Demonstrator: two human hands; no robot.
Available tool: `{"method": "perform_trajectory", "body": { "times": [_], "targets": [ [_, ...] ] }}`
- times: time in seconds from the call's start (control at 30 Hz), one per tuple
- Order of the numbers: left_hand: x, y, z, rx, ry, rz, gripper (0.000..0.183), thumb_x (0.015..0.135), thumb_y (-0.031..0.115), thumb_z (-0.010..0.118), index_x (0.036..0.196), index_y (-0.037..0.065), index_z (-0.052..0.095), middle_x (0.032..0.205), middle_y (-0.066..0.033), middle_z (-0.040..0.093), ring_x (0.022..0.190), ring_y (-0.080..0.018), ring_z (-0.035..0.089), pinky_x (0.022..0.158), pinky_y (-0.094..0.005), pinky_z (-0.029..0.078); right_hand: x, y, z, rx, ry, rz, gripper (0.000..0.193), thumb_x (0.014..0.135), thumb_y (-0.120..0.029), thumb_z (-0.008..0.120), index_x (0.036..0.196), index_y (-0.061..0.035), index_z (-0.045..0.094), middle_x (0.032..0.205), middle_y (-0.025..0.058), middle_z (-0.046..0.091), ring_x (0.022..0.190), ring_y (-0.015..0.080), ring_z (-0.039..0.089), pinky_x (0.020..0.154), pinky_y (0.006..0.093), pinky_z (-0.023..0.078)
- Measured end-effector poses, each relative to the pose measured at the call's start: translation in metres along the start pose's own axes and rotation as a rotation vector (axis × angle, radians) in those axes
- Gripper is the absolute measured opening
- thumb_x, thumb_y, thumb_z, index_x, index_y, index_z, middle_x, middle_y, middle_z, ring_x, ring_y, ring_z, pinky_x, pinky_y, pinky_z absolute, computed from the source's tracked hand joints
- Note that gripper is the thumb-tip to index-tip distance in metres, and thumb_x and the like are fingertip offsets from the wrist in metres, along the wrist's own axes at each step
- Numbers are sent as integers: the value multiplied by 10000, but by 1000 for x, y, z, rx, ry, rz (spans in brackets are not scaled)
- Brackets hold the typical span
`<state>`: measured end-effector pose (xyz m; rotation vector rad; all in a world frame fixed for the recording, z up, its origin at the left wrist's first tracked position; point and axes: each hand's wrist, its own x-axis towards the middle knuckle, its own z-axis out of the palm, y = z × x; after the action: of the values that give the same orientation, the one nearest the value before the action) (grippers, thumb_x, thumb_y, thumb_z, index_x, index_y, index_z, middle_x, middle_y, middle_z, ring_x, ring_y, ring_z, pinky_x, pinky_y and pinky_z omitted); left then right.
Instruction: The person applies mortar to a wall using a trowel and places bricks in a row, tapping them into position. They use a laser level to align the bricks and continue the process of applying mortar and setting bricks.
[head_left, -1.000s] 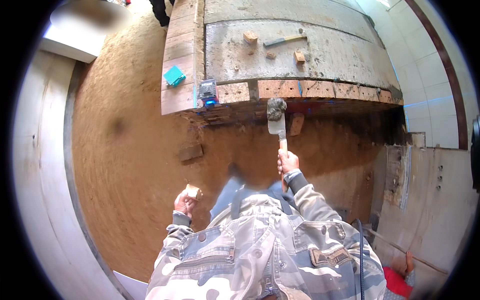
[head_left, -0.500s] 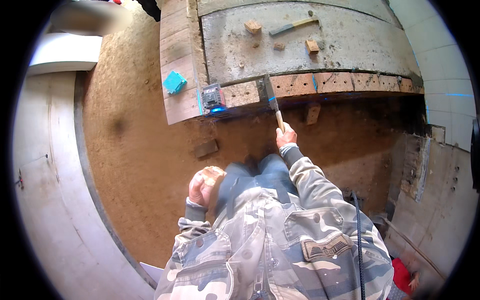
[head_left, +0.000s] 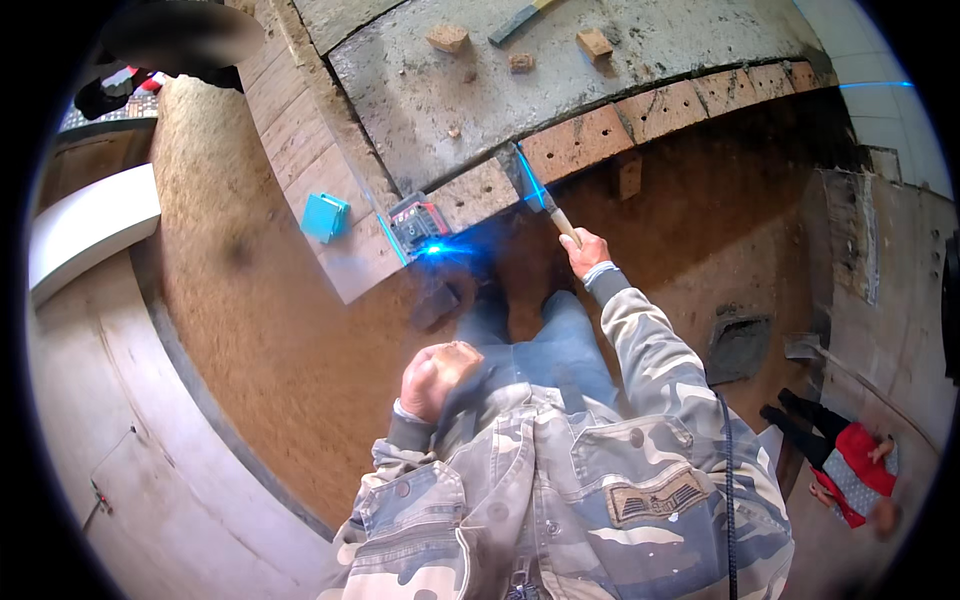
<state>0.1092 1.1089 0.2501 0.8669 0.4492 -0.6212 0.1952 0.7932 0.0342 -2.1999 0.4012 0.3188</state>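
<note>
The broken piece of tan brick is at seven o'clock, near the person's waist, and the left hand has its grip closed around it. This piece is apart from the row, so it is not yet set anywhere. At two o'clock the right hand has its grip closed around the wooden handle of a flat metal trowel. The trowel's blade is turned almost on its edge, a blue light line runs along it, and its tip is at the dark gap between the bricks, between twelve and one o'clock. Whether the blade touches a brick there, one cannot tell.

As for progress, the row looks mostly laid: several orange-red bricks with small holes run from the gap toward two o'clock, and one paler brick with holes lies on the other side. The gap itself has no brick; by judgement, this is the unfinished part.

Farther out, at eleven o'clock, a dark box-shaped device with a bright blue light stands beside the paler brick. A turquoise square object lies at ten o'clock. Beyond the row, the grey concrete slab carries loose brick pieces.
</note>
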Motion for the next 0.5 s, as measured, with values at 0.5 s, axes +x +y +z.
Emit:
{"method": "perform_trajectory", "body": {
  "times": [0.5],
  "targets": [
    [23, 55, -37, -46, 88, 6, 634, 812, 414, 685, 1181, -84, 551, 1189, -230, 602, 1140, -341, 576, 1060, -471, 401, 33, 6, -41, 579, -430, 481, 360, 925, -420, 653, 814, -88, 569, 547, -16, 485, 392, 74, 422, 340, 280, 337]
  ]
}}
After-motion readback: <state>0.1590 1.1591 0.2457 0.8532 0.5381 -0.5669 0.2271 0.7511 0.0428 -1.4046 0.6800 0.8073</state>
